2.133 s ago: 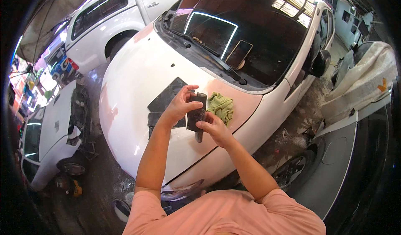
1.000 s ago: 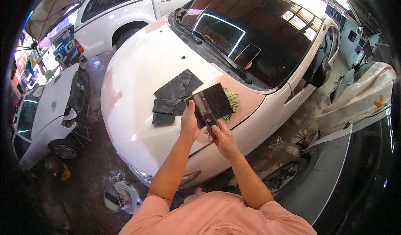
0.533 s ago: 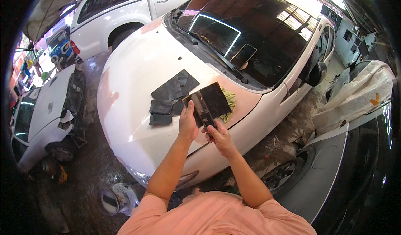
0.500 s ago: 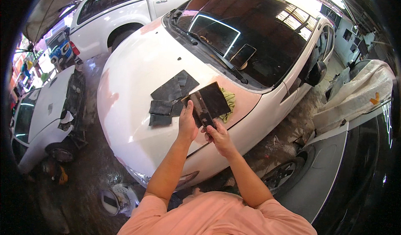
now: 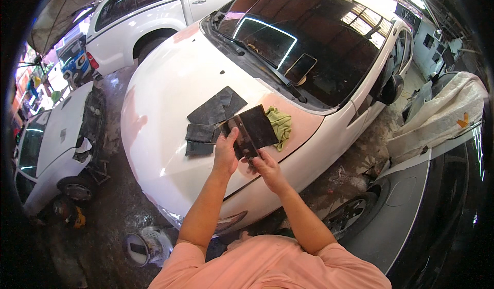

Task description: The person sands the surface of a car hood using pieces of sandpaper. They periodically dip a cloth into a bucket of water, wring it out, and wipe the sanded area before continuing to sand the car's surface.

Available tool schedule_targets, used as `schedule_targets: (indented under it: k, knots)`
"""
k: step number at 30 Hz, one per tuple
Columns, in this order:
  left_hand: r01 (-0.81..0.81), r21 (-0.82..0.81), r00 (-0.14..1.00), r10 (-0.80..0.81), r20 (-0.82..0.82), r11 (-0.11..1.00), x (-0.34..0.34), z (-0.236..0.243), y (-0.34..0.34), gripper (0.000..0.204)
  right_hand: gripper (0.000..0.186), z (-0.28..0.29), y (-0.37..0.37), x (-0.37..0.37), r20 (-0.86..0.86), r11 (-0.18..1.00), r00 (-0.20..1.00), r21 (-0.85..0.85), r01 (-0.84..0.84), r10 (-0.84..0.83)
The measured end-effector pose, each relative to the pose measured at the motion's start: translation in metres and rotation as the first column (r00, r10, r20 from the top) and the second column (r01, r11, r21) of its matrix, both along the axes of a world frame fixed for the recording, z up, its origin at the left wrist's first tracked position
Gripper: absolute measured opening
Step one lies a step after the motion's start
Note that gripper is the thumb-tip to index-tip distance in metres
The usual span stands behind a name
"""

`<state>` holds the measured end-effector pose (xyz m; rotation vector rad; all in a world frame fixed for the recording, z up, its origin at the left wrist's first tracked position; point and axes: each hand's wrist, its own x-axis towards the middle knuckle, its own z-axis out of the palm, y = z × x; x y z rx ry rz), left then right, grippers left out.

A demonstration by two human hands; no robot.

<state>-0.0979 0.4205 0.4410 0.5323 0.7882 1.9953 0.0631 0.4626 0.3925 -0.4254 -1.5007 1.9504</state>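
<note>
Over the white car hood [image 5: 154, 150], my left hand [image 5: 226, 150] grips the lower-left side of a black sheet [image 5: 260, 124] with a narrow, stained block [image 5: 246, 137] lying along it. My right hand [image 5: 265, 165] grips the lower end of the same pair, fingers curled underneath. Several other dark pieces of sheet [image 5: 211, 109] lie on the hood at upper left of my hands. A crumpled green cloth [image 5: 280, 127] rests just right of the held sheet. Pinkish patches [image 5: 301, 124] mark the hood.
A phone [image 5: 301, 68] sits at the windshield's lower edge. A white pickup [image 5: 118, 42] stands behind, a stripped white car [image 5: 62, 129] at left. A dark car panel [image 5: 406, 201] and plastic covering [image 5: 437, 114] border the right. A bucket [image 5: 141, 248] stands on the wet floor.
Since two seconds ago, the rolled-looking held piece has become a wide sheet along the block. Over the last half second, both hands moved slightly leftward and down, exposing more green cloth.
</note>
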Motion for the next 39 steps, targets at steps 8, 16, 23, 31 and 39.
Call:
schedule_targets:
  k: [8,16,23,31,39]
  knots:
    - [0.413,0.001,0.906,-0.410,-0.104,0.911,-0.013,0.012,-0.017,0.036,0.046,0.028,0.023,0.005,-0.271,0.881,0.932,-0.342,-0.326,0.240]
    - [0.464,-0.059,0.836,-0.459,-0.300,0.884,-0.027,0.012,-0.004,0.050,0.039,0.030,0.016,-0.006,-0.113,0.971,0.992,-0.227,-0.080,0.055]
    - [-0.034,-0.296,0.904,-0.097,-0.417,0.955,0.010,0.022,0.015,0.049,0.046,0.010,0.011,-0.025,-0.050,0.894,0.893,0.022,0.448,-0.447]
    - [-0.346,-0.019,0.685,0.238,-0.689,0.938,0.034,0.010,0.054,0.052,0.042,0.030,0.020,-0.006,0.077,0.817,0.820,0.179,0.548,-0.567]
    - [-0.124,0.116,0.626,0.169,-0.761,0.985,0.044,0.008,0.072,0.025,0.043,0.015,0.033,0.000,-0.121,0.858,0.858,0.072,0.508,-0.499]
